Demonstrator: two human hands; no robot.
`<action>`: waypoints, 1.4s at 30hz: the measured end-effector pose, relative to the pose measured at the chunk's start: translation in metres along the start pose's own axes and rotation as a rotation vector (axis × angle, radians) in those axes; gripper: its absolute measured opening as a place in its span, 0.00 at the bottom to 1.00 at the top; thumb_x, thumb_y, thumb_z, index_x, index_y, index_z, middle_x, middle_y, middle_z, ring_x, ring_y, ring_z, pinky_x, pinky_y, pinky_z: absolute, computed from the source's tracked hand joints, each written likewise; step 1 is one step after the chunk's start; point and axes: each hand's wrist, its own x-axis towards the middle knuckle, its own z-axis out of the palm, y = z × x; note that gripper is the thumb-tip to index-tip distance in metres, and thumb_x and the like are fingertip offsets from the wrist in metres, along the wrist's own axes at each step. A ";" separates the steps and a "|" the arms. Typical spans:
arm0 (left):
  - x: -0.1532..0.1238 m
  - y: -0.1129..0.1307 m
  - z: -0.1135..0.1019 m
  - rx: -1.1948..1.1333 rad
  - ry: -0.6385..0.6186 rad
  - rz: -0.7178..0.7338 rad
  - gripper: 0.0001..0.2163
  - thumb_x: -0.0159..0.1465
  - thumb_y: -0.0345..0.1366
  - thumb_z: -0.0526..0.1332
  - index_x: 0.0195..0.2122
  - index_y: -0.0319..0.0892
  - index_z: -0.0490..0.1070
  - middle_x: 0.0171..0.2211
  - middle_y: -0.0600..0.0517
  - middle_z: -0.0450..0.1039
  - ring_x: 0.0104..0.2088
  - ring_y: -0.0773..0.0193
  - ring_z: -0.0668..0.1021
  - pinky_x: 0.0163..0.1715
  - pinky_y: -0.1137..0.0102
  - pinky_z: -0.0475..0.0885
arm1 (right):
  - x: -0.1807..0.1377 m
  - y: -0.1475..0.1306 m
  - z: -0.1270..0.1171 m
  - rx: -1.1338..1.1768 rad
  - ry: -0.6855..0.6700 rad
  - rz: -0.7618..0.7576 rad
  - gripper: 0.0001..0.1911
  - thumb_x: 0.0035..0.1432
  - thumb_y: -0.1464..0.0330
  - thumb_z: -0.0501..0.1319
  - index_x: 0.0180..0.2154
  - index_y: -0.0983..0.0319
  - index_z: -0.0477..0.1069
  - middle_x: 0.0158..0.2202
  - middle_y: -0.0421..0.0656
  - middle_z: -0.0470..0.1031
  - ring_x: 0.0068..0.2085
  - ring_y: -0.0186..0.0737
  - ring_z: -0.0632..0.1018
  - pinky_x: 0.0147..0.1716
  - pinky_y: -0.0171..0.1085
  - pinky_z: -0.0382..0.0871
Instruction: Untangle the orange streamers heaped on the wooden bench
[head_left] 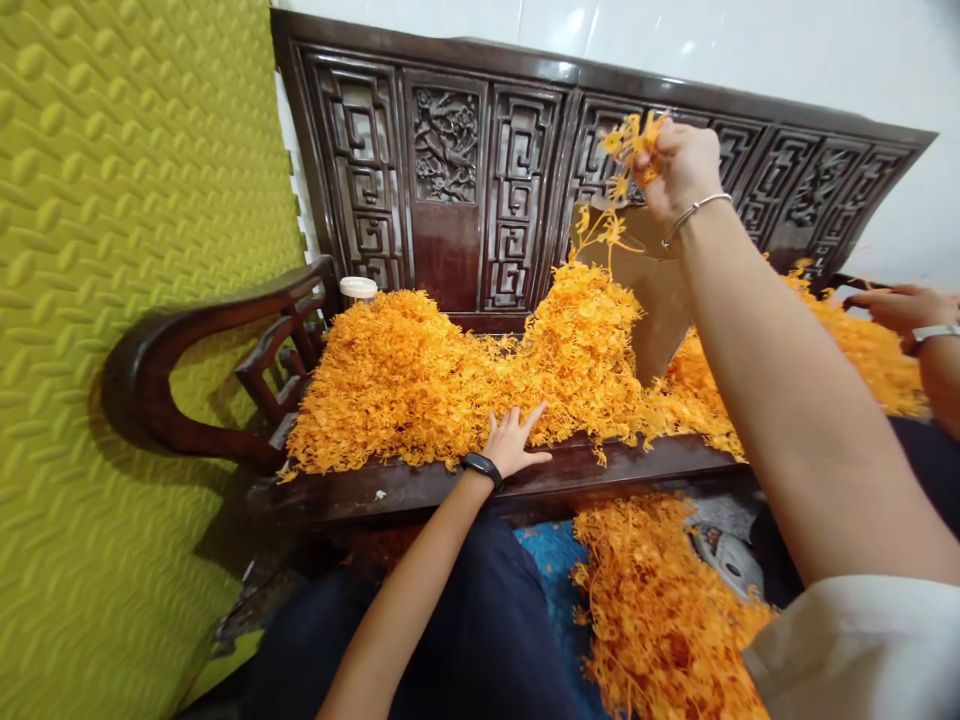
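Along the front edge of the carved settee (450,490), the left hand (512,445) lies open, likely holding orange strands (405,380) back; the right hand (679,165), held high, pinches a clump (630,140) to tease it free.

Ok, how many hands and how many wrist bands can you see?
Hands: 3 (left hand, right hand gripping orange flowers, another person's hand)
Wrist bands: 3 (black band, silver bangle, pale strap)
Total: 6
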 end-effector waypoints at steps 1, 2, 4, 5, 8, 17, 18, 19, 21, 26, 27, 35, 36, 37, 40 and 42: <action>0.000 -0.002 -0.003 -0.036 0.028 0.000 0.39 0.57 0.55 0.56 0.65 0.50 0.40 0.53 0.41 0.63 0.55 0.48 0.67 0.56 0.46 0.52 | -0.001 0.002 0.001 -0.021 -0.001 0.005 0.21 0.64 0.80 0.47 0.19 0.62 0.53 0.17 0.32 0.53 0.18 0.24 0.57 0.23 0.30 0.53; 0.001 -0.003 -0.007 -0.076 0.067 0.002 0.38 0.58 0.56 0.54 0.65 0.50 0.38 0.53 0.42 0.63 0.55 0.50 0.67 0.57 0.48 0.52 | -0.002 0.004 0.001 -0.042 0.000 0.011 0.21 0.64 0.79 0.48 0.18 0.62 0.54 0.16 0.32 0.53 0.18 0.24 0.57 0.22 0.30 0.52; 0.003 -0.003 -0.015 -0.133 0.157 0.012 0.35 0.61 0.54 0.52 0.64 0.50 0.39 0.53 0.44 0.63 0.55 0.52 0.67 0.57 0.50 0.53 | -0.005 0.010 0.002 -0.078 -0.002 0.025 0.21 0.64 0.78 0.50 0.18 0.62 0.54 0.14 0.31 0.52 0.17 0.24 0.56 0.21 0.30 0.51; 0.004 -0.002 -0.019 -0.135 0.195 0.026 0.33 0.61 0.54 0.51 0.64 0.49 0.40 0.53 0.43 0.63 0.56 0.53 0.66 0.58 0.51 0.52 | -0.008 0.012 0.002 -0.090 -0.009 0.034 0.21 0.64 0.77 0.50 0.19 0.62 0.54 0.14 0.31 0.52 0.17 0.25 0.56 0.20 0.30 0.51; 0.014 0.008 -0.032 -0.053 0.267 0.089 0.30 0.63 0.51 0.49 0.63 0.45 0.46 0.54 0.41 0.62 0.57 0.52 0.64 0.58 0.51 0.51 | -0.019 0.019 -0.001 -0.109 -0.076 0.073 0.18 0.63 0.77 0.51 0.20 0.63 0.56 0.14 0.32 0.56 0.17 0.25 0.59 0.20 0.30 0.52; 0.096 0.039 -0.063 -0.130 0.500 0.099 0.34 0.62 0.46 0.53 0.63 0.33 0.41 0.62 0.35 0.51 0.63 0.51 0.53 0.61 0.55 0.51 | -0.061 0.023 -0.014 0.005 -0.283 0.117 0.12 0.55 0.75 0.56 0.21 0.63 0.66 0.22 0.39 0.68 0.20 0.28 0.63 0.21 0.33 0.58; 0.105 0.040 -0.066 -0.150 0.509 0.074 0.34 0.62 0.45 0.54 0.63 0.33 0.41 0.62 0.35 0.51 0.64 0.51 0.53 0.61 0.55 0.50 | -0.064 0.022 -0.014 0.012 -0.308 0.106 0.12 0.54 0.76 0.57 0.20 0.63 0.66 0.22 0.40 0.68 0.20 0.28 0.64 0.21 0.33 0.58; 0.113 0.041 -0.069 -0.160 0.508 0.061 0.34 0.62 0.44 0.55 0.63 0.34 0.41 0.63 0.37 0.51 0.64 0.52 0.53 0.62 0.56 0.48 | -0.066 0.020 -0.014 0.010 -0.335 0.098 0.11 0.53 0.76 0.58 0.19 0.63 0.66 0.22 0.40 0.68 0.21 0.29 0.65 0.21 0.33 0.58; 0.125 0.043 -0.072 -0.144 0.469 0.054 0.34 0.61 0.42 0.56 0.63 0.36 0.43 0.64 0.39 0.49 0.64 0.53 0.51 0.62 0.55 0.46 | -0.067 0.016 -0.012 -0.007 -0.384 0.087 0.11 0.51 0.76 0.60 0.19 0.63 0.66 0.21 0.40 0.67 0.22 0.30 0.65 0.21 0.33 0.57; 0.137 0.042 -0.068 -0.055 0.398 0.046 0.30 0.60 0.42 0.58 0.61 0.43 0.51 0.62 0.44 0.54 0.62 0.52 0.56 0.58 0.54 0.54 | -0.056 0.011 -0.006 -0.005 -0.508 0.022 0.12 0.49 0.71 0.63 0.19 0.62 0.63 0.19 0.37 0.64 0.22 0.29 0.63 0.20 0.31 0.55; 0.137 0.042 -0.067 -0.051 0.415 0.031 0.29 0.60 0.43 0.58 0.61 0.42 0.52 0.60 0.44 0.58 0.61 0.53 0.58 0.57 0.55 0.56 | -0.052 0.012 -0.006 0.010 -0.500 0.029 0.13 0.48 0.70 0.63 0.18 0.62 0.61 0.19 0.37 0.63 0.22 0.29 0.62 0.20 0.31 0.56; 0.141 0.035 -0.051 -0.154 0.473 -0.116 0.33 0.57 0.46 0.59 0.61 0.42 0.49 0.58 0.44 0.60 0.58 0.54 0.61 0.57 0.57 0.56 | -0.015 0.022 -0.013 0.211 -0.261 0.069 0.16 0.47 0.67 0.63 0.19 0.58 0.55 0.20 0.36 0.58 0.23 0.32 0.58 0.25 0.37 0.60; 0.141 0.033 -0.049 -0.205 0.468 -0.159 0.35 0.57 0.48 0.59 0.62 0.42 0.48 0.59 0.43 0.60 0.58 0.54 0.62 0.56 0.58 0.57 | -0.009 0.021 -0.013 0.235 -0.239 0.058 0.15 0.48 0.69 0.61 0.19 0.58 0.55 0.19 0.36 0.58 0.22 0.32 0.58 0.26 0.37 0.59; 0.142 0.030 -0.046 -0.245 0.458 -0.196 0.36 0.57 0.49 0.59 0.62 0.41 0.47 0.59 0.43 0.59 0.58 0.54 0.62 0.56 0.59 0.57 | -0.004 0.021 -0.013 0.253 -0.221 0.050 0.13 0.48 0.70 0.59 0.19 0.59 0.55 0.19 0.36 0.57 0.22 0.32 0.57 0.26 0.37 0.58; 0.143 0.025 -0.044 -0.267 0.410 -0.244 0.35 0.56 0.50 0.60 0.61 0.43 0.50 0.60 0.44 0.58 0.59 0.54 0.61 0.57 0.58 0.56 | 0.008 0.021 -0.009 0.270 -0.185 0.047 0.12 0.46 0.72 0.58 0.18 0.59 0.55 0.18 0.35 0.57 0.22 0.31 0.56 0.27 0.37 0.57; 0.145 0.025 -0.045 -0.251 0.397 -0.263 0.34 0.56 0.50 0.60 0.61 0.44 0.51 0.61 0.44 0.57 0.60 0.53 0.60 0.58 0.56 0.55 | 0.011 0.021 -0.006 0.303 -0.148 0.041 0.13 0.46 0.73 0.58 0.18 0.59 0.54 0.18 0.35 0.56 0.22 0.31 0.56 0.26 0.36 0.57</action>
